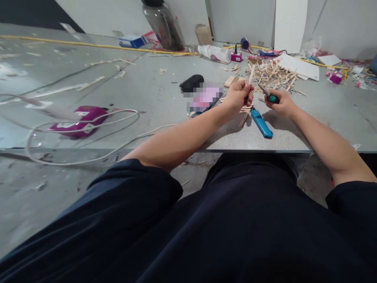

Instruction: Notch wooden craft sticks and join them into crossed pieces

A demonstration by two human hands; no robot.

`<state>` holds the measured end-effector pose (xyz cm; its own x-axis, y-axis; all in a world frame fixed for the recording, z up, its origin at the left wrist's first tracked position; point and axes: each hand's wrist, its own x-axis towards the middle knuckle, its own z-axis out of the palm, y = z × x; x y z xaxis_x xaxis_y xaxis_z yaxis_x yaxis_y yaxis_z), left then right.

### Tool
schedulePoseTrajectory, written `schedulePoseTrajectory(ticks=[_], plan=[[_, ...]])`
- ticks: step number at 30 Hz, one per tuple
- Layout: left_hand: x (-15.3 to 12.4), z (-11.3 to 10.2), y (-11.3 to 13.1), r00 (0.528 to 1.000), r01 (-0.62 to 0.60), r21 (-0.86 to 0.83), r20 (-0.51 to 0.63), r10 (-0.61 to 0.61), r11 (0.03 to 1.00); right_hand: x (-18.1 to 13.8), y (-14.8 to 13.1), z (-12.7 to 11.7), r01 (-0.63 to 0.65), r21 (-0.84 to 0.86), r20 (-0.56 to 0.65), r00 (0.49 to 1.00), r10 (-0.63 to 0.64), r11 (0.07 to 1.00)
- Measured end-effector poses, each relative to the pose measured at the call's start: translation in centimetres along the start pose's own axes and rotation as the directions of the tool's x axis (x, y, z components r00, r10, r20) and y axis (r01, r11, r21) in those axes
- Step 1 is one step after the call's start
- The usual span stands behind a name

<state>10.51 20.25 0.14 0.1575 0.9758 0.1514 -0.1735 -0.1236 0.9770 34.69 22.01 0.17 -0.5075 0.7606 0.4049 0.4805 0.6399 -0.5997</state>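
L hand (242,93) grip pinching wooden stick (252,73) over tabletop (159,102); R hand (282,103) grip wrapped round green-handled tool (272,98), tip nr stick. Prob. trimming step; next move calls for steady stick.

We reach forward with our left forearm (188,133) and right forearm (319,135) angled inward. Our left hand (239,95) is raised in a pinch; our right hand (282,103), near it, curls into a grip.
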Motion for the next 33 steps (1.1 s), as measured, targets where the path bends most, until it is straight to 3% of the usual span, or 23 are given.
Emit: schedulePoseTrajectory(ticks=[4,15,22,33], plan=[[0.3,-0.3,-0.3,0.997,-0.082,0.109,0.013,0.081,0.991,-0.1,0.1,-0.2,-0.021,-0.032,-0.031,0.999,0.02,0.999],[0.0,-0.3,-0.8,0.992,-0.126,0.278,0.029,0.123,0.952,-0.3,0.5,0.2,-0.013,-0.172,-0.05,0.999,0.005,0.985],[0.3,-0.6,-1.7,0.981,-0.192,0.301,0.052,0.185,0.934,-0.3,0.3,0.2,-0.004,-0.171,-0.04,0.999,-0.003,0.985],[0.3,-0.5,-1.5,0.981,-0.189,0.311,0.021,0.192,0.932,-0.2,0.5,0.3,-0.028,-0.12,-0.036,0.999,0.024,0.992]])
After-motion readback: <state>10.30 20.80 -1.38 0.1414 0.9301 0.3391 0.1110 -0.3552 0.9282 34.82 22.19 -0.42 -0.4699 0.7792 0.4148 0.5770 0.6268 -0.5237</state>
